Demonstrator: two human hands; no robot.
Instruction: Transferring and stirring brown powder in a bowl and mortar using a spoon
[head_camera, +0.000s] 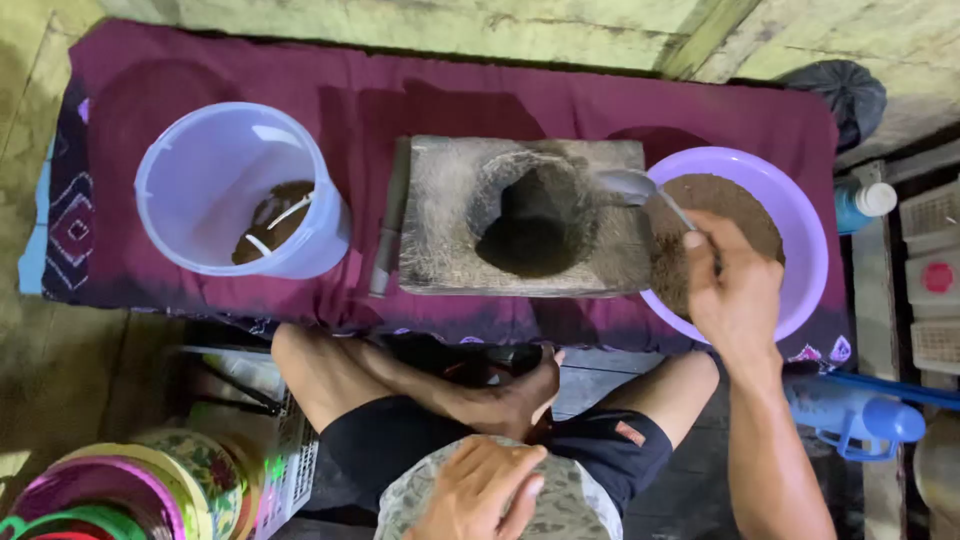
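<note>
My right hand (735, 290) grips the handle of a metal spoon (630, 185), whose bowl hovers at the right rim of a stone mortar block (440, 240) with a dark hollow in its middle. Beside it on the right stands a purple bowl (805, 225) of brown powder, partly under my hand. My left hand (480, 490) rests on my lap, fingers loosely apart, holding nothing. A clear plastic bucket (190, 180) with a little brown powder and a white scoop in it stands to the left of the block.
All of this sits on a maroon cloth (400, 95) over a wooden floor. My crossed legs are in front of the block. Coloured round containers (130, 490) lie at the lower left; a blue bottle (860, 205) and a blue jug (860, 420) at the right.
</note>
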